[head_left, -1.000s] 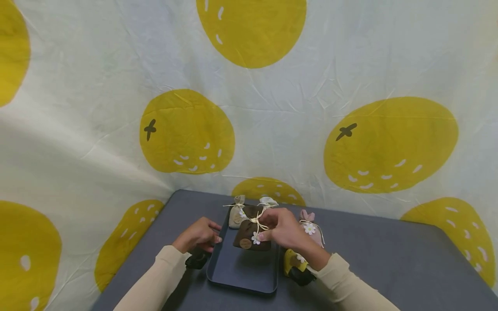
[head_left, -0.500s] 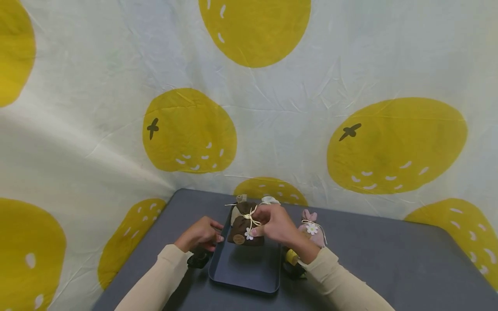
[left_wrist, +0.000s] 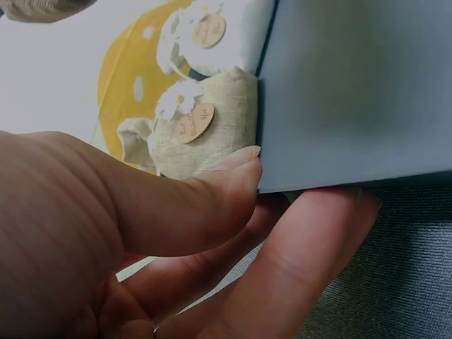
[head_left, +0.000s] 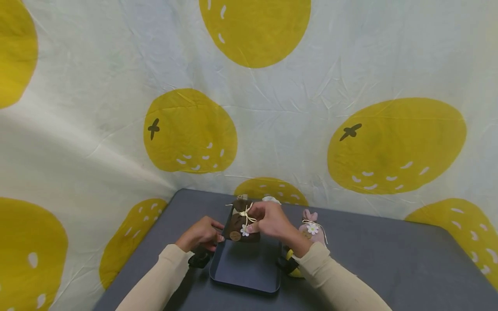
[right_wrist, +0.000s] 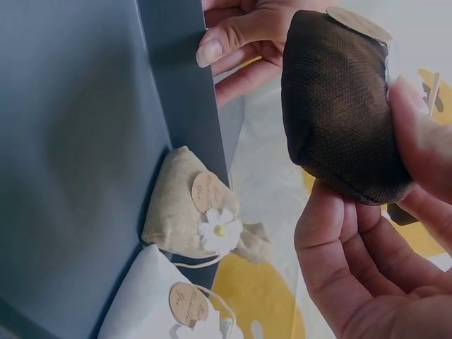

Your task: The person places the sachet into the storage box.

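Your right hand (head_left: 272, 221) has its fingers clamped on the brown pouch (head_left: 238, 222), held above the far end of the tray (head_left: 245, 272). Your left hand (head_left: 200, 234) pinches the tray's left rim, thumb on top. A beige pouch (right_wrist: 187, 208) and a white pouch (right_wrist: 152, 300) lie in the tray's far end; a pink pouch (head_left: 311, 231) sits on the tabletop (head_left: 389, 268) to the right.

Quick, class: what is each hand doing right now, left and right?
Left hand: pinches the edge of the tray.
Right hand: holds the brown pouch.
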Tool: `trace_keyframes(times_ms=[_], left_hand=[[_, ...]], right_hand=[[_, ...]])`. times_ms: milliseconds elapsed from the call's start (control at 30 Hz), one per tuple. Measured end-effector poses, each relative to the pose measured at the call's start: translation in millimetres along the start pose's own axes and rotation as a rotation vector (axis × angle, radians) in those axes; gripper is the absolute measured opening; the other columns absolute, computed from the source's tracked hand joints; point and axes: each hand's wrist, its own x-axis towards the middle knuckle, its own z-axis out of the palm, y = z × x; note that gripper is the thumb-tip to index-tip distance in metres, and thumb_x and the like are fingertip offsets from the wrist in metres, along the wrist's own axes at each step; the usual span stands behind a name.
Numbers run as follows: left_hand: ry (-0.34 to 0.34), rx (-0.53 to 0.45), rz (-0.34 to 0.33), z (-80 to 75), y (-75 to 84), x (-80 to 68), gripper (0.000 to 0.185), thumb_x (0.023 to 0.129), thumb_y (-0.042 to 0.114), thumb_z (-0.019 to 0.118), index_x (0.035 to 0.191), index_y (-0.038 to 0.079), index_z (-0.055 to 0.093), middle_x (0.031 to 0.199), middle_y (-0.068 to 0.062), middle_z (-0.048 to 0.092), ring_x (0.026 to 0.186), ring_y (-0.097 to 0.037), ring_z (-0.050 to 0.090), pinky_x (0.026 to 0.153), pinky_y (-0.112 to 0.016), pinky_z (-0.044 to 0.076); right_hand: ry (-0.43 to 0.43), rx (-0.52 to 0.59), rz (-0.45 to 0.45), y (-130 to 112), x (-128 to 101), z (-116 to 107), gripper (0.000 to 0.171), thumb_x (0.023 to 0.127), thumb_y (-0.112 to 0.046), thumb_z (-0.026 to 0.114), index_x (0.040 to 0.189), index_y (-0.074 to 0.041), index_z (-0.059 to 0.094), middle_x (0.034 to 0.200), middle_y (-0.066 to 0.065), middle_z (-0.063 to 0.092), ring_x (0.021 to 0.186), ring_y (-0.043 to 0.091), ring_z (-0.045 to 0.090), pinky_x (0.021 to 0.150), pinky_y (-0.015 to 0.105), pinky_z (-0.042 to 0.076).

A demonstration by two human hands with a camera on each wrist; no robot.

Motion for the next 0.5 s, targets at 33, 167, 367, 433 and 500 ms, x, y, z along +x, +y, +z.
trace_keyframes(times_ms=[33,167,367,433,500], left_hand=[[0.002,0.003,0.004,0.2,-0.4,0.1,0.045,0.086,-0.009,0.076,0.131,-0.006,0.069,0.108,-0.022,0.078,0.073,-0.023,0.076,0.053,-0.034,0.062],[0.007,0.003,0.005,0.9,-1.4,0.2,0.045,0.086,-0.01,0.075,0.131,-0.005,0.069,0.108,-0.021,0.078,0.072,-0.022,0.075,0.053,-0.033,0.062],[0.01,0.014,-0.001,2.1,-0.9,-0.5,0.045,0.087,-0.009,0.076,0.131,-0.005,0.069,0.108,-0.02,0.078,0.069,-0.02,0.074,0.053,-0.033,0.062],[0.014,0.018,-0.003,2.3,-0.3,-0.7,0.045,0.087,-0.008,0.076,0.131,-0.005,0.069,0.107,-0.019,0.078,0.068,-0.019,0.073,0.053,-0.033,0.061],[0.013,0.026,0.0,2.3,0.3,-0.5,0.045,0.087,-0.008,0.076,0.131,-0.005,0.069,0.108,-0.019,0.078,0.067,-0.019,0.073,0.053,-0.033,0.061]], right_hand=[[0.0,-0.001,-0.004,0,1,1,0.023,0.073,-0.003,0.091,0.091,-0.007,0.076,0.084,0.006,0.075,0.073,0.01,0.062,0.068,0.028,0.054],[-0.004,0.002,-0.012,1,5,4,0.023,0.074,-0.002,0.09,0.091,-0.006,0.076,0.082,0.006,0.075,0.071,0.01,0.062,0.067,0.028,0.054],[-0.01,-0.02,0.005,2,9,7,0.023,0.075,-0.004,0.09,0.092,-0.007,0.076,0.084,0.005,0.076,0.073,0.011,0.062,0.069,0.029,0.054],[-0.009,-0.029,0.009,4,11,8,0.023,0.075,-0.004,0.09,0.093,-0.008,0.076,0.086,0.005,0.076,0.075,0.011,0.062,0.07,0.03,0.054],[-0.003,-0.038,0.013,6,13,8,0.023,0.075,-0.004,0.09,0.092,-0.008,0.076,0.086,0.005,0.076,0.075,0.011,0.063,0.07,0.03,0.054]])
